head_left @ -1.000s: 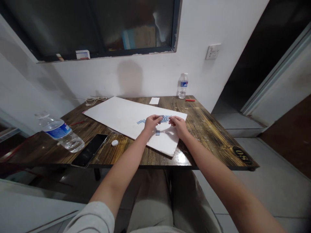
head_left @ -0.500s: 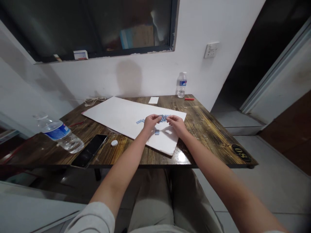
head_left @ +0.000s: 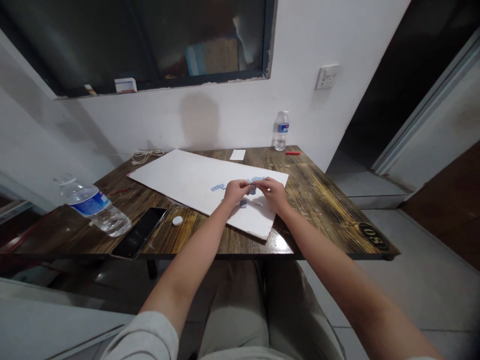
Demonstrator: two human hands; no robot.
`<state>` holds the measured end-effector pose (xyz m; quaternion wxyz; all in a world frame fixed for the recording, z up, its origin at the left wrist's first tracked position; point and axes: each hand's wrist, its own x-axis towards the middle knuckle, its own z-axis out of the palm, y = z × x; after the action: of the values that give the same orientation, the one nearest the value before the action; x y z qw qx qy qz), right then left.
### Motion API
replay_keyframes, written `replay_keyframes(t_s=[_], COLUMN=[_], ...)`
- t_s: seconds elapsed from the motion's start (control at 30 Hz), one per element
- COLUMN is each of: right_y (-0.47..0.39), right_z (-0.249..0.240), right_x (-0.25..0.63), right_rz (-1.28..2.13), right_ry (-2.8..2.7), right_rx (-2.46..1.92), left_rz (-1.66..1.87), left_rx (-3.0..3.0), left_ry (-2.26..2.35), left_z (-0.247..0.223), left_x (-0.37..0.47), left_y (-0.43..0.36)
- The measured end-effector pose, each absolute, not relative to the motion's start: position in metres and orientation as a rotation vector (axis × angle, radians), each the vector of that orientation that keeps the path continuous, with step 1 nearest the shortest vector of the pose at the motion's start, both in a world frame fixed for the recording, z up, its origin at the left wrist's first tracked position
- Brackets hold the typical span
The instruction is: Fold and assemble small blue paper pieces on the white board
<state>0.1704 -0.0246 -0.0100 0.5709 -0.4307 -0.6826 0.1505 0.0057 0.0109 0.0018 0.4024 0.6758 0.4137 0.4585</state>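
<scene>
My left hand (head_left: 236,192) and my right hand (head_left: 276,192) meet above the right half of a white board (head_left: 180,175). Between their closed fingertips is a small blue-and-grey striped piece (head_left: 253,190), partly covered by the fingers; its exact kind is too small to make out. Lying on the board are similar pieces: a blue striped one (head_left: 217,188) left of my left hand, another striped piece (head_left: 243,204) below the hands, and some blue pieces (head_left: 258,178) just behind the fingers.
Under the board is a dark wooden table (head_left: 322,215). On its left are a tilted water bottle (head_left: 97,205), a phone (head_left: 140,232), a white cap (head_left: 177,220) and a cable (head_left: 146,156). At the back stand another bottle (head_left: 281,131), a paper slip (head_left: 237,155) and a red stick (head_left: 293,153).
My hands have drawn closer together, the right fingers moving left toward the left ones. The held piece now shows lower and narrower between the fingertips. The pieces on the board look unmoved.
</scene>
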Motion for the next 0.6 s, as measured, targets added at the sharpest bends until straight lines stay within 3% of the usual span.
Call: replay_keyframes(t_s=[0.4, 0.6], right_y=[-0.031, -0.033], right_z=[-0.012, -0.01], right_x=[0.159, 0.158], right_rz=[0.178, 0.199], right_ry=[-2.237, -2.236], right_rx=[-0.926, -0.957], left_rz=[1.443, 1.491], left_rx=[1.141, 0.998], left_ry=[1.172, 1.18], left_z=[0.01, 0.012], left_x=[0.001, 0.001], left_y=[0.015, 0.017])
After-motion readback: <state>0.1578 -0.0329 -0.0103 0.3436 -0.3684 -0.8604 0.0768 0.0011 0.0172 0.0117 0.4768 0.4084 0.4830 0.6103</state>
